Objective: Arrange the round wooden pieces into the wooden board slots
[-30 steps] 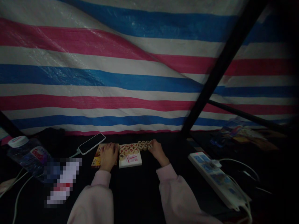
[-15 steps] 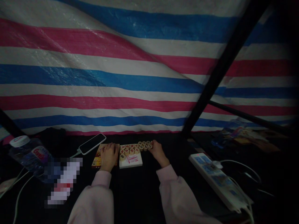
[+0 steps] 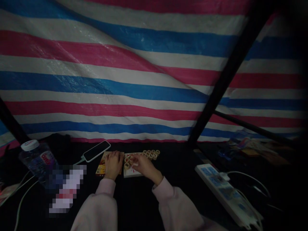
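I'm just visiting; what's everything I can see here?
Tarp: one, red, white and blue, behind
Bars: several, dark, at both sides
Table: one, black, underneath
Jar: one, clear with white lid, left
Phone: one, white rim, back left
Cables: several, pale, both sides
Pixelated item: one, mostly pale, left
Power strip: one, white and blue, right
Clutter: uncountable, mixed, far right
Printed box: one, yellow and red, centre-left
White box: one, centre
Pieces: many, pale wood, around white box's back
Sleeves: two, pinkish, front
Left hand: one, on printed box
Right hand: one, at pieces
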`<state>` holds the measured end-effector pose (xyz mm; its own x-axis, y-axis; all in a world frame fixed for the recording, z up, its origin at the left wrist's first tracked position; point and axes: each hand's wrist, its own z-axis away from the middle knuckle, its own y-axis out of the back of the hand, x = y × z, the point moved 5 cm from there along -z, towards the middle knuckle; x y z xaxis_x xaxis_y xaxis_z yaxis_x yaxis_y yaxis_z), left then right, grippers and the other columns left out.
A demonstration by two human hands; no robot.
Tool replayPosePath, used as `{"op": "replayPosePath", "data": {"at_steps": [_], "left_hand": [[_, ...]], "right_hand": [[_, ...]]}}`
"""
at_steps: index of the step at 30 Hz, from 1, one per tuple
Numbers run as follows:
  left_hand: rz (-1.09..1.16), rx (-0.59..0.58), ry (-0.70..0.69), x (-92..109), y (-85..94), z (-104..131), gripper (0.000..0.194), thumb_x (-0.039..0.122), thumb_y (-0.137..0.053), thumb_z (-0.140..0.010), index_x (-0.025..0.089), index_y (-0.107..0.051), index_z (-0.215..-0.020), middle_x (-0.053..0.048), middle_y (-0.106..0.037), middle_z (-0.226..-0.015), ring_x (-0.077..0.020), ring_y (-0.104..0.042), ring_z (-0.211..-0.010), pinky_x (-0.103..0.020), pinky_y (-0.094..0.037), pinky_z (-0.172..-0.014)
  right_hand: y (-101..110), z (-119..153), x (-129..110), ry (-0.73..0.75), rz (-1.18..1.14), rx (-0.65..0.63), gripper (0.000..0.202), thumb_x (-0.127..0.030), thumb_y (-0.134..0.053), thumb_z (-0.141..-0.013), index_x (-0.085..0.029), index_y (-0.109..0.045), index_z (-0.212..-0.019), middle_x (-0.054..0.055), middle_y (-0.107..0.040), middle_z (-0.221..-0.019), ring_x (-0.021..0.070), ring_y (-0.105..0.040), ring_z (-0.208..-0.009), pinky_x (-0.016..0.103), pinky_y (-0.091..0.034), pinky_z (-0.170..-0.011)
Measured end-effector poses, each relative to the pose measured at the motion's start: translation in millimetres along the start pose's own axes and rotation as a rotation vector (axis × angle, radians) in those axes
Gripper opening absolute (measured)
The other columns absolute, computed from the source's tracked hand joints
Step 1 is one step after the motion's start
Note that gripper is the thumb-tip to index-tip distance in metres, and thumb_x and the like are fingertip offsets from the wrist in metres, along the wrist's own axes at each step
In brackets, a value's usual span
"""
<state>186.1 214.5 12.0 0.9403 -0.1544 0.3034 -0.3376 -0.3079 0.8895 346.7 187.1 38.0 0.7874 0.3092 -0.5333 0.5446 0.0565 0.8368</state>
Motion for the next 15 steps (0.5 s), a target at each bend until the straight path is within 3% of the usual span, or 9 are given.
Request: {"op": "replayPosePath", "data": {"at_steps": [4, 9, 15], "left_hand": [[0.0, -0.008, 0.017, -1, -0.3, 1, 0.033, 0.028, -0.034, -0.09, 0.016, -0.06, -0.107, -0.011, -0.062, -0.115, -0.0231, -0.053, -0.11, -0.04, -0.029, -0.097], [0.011, 0.007, -0.007, 1, -1.4, 0, 0.035, 0.026, -0.032, -0.09, 0.016, -0.061, -0.107, -0.011, -0.063, -0.114, -0.0233, -0.053, -0.11, -0.04, -0.028, -0.098], [0.025, 0.014, -0.006, 3, 0.6, 1, 0.035, 0.026, -0.031, -0.09, 0.016, -0.061, -0.105, -0.011, -0.064, -0.112, -0.0227, -0.053, -0.109, -0.038, -0.03, -0.096]], "right_hand": [[-25, 2, -19, -0.026, 0.094, -0.009, 0.016, -0.022, -0.059, -0.073, -0.023, -0.062, -0.089, 0.0, -0.068, -0.084, 0.0154, -0.061, -0.081, 0.024, -0.037, -0.07], [-31, 5, -23, -0.1, 0.21, 0.107, 0.017, -0.028, -0.056, -0.075, -0.027, -0.06, -0.091, 0.002, -0.068, -0.087, 0.0199, -0.062, -0.085, 0.029, -0.038, -0.074], [-25, 2, -18, -0.081, 0.006, 0.149, 0.022, -0.022, -0.059, -0.069, -0.023, -0.056, -0.091, 0.001, -0.066, -0.085, 0.0174, -0.061, -0.081, 0.025, -0.039, -0.071]]}}
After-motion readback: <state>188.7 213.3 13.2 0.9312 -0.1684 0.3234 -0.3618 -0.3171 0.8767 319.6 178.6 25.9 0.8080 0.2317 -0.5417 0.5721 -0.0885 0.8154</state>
